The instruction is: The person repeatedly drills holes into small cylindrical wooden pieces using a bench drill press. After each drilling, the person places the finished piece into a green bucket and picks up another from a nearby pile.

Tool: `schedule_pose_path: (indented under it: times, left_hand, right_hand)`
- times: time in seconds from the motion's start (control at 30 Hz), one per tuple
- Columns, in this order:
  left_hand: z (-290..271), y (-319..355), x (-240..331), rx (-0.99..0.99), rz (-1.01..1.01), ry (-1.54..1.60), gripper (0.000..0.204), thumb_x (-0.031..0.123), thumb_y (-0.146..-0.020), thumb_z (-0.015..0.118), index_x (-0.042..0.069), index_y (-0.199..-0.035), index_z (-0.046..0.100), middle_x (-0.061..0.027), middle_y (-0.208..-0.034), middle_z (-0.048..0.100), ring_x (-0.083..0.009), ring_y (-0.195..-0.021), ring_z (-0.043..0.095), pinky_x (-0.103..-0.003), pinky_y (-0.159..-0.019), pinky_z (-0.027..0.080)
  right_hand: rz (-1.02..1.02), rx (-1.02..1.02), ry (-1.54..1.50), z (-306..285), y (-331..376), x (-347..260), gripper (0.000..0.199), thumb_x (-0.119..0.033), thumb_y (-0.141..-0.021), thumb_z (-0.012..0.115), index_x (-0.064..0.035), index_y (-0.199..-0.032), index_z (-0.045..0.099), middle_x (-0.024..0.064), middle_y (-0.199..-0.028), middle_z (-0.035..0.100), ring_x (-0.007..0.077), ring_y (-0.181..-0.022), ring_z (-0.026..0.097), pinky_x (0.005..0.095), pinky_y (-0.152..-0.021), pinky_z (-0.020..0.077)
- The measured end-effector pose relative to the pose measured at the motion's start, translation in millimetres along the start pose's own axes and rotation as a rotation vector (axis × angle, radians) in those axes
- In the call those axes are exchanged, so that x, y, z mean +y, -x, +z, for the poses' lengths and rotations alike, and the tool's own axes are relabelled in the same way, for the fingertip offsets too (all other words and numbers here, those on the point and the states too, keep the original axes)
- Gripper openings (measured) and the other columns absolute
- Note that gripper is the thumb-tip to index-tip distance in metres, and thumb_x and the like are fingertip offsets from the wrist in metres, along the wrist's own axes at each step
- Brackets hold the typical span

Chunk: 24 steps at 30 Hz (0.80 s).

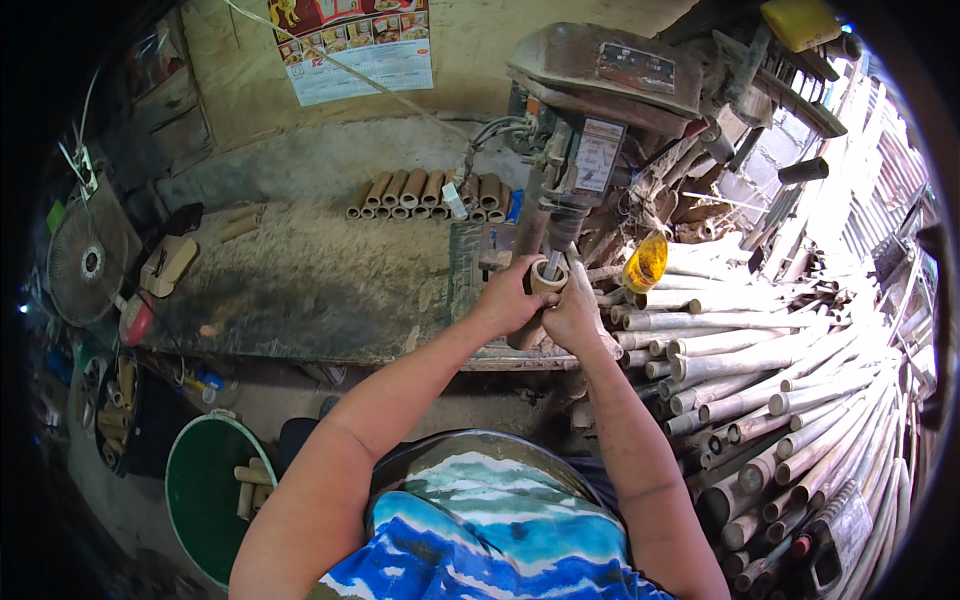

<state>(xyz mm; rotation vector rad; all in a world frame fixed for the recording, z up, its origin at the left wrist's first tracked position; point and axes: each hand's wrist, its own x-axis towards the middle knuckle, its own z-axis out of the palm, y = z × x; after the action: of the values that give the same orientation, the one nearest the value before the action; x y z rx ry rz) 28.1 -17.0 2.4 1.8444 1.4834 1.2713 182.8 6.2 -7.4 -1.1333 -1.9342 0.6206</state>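
Head view shows the left hand (510, 298) and right hand (572, 318) closed around a bamboo tube (545, 283) beneath the drill press (605, 80), at the right end of the workbench (310, 290). Fingers wrap it from both sides, probably to keep it from turning; its open mouth faces up, seemingly to line up with the metal bit (552, 262), whose depth I cannot tell. Cut bamboo pieces (410, 190) lie stacked at the far edge, likely clear of the hands, while long bamboo poles (745, 345) are heaped at right, apparently within reach.
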Motion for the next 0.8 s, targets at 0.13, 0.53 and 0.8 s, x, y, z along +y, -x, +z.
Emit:
schedule_pose_path:
  times: [0.13, 0.53, 0.8]
  left_hand:
    - [4.6, 1.9, 5.6, 0.030, 0.035, -0.023, 0.073, 0.030, -0.079, 0.085, 0.008, -0.141, 0.052, -0.0232, -0.120, 0.070, -0.0391, -0.112, 0.068, -0.045, -0.095, 0.054]
    - [11.8, 14.6, 6.5, 0.017, 0.001, 0.002, 0.070, 0.025, -0.080, 0.086, 0.006, -0.140, 0.054, -0.0175, -0.122, 0.071, -0.0330, -0.111, 0.069, -0.042, -0.095, 0.053]
    - [-0.9, 24.6, 5.9, 0.036, 0.018, 0.015, 0.070, 0.017, -0.082, 0.086, 0.006, -0.142, 0.052, -0.0161, -0.127, 0.069, -0.0258, -0.118, 0.067, -0.038, -0.100, 0.052]
  right_hand:
    - [-0.076, 0.044, 0.006, -2.0, 0.2, 10.9, 0.039, -0.007, -0.086, 0.059, 0.0009, -0.122, 0.048, 0.0314, -0.112, 0.066, 0.0510, -0.112, 0.061, 0.0540, -0.094, 0.0479]
    - [-0.150, 0.101, 0.013, -12.4, 19.9, -7.3, 0.042, -0.004, -0.082, 0.059, -0.0002, -0.122, 0.049, 0.0297, -0.114, 0.066, 0.0482, -0.116, 0.060, 0.0516, -0.097, 0.0475]
    - [-0.045, 0.059, 0.053, -10.0, 30.2, -30.0, 0.040, -0.004, -0.081, 0.061, 0.0005, -0.119, 0.049, 0.0295, -0.113, 0.065, 0.0485, -0.113, 0.061, 0.0514, -0.094, 0.0490]
